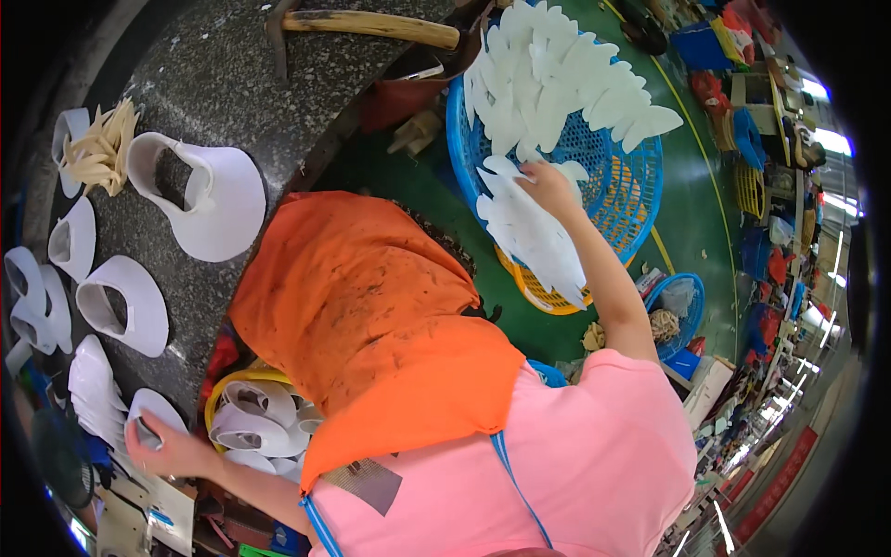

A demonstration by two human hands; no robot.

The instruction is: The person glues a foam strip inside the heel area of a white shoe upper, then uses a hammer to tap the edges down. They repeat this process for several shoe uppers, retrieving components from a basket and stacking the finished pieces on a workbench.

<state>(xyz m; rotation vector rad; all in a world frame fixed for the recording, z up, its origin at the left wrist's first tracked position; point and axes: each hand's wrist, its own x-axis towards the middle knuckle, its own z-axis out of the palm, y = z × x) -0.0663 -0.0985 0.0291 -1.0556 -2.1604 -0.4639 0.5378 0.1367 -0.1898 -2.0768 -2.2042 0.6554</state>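
Observation:
My left hand [167, 448] is at the left end of the dark stone bench, its fingers closed on a white shoe upper [160, 405] by the opening. Beside it lies a fanned stack of white pieces [95, 382]. Over to the right, my right hand [551, 189] reaches over a blue plastic basket [458, 139] and pinches the upper end of a bundle of flat white cut pieces [529, 227]. A larger overlapping pile of similar pieces [557, 79] rests in the basket's far part. My right fingertips are partly hidden against the white material.
Several white shoe uppers [227, 209] stand on the bench [251, 84], with beige strips [104, 148] on one. A hammer [371, 26] lies at the far edge. Below the bench, a yellow-rimmed basket [212, 404] holds more uppers. A small blue basket [698, 311] stands on the green floor.

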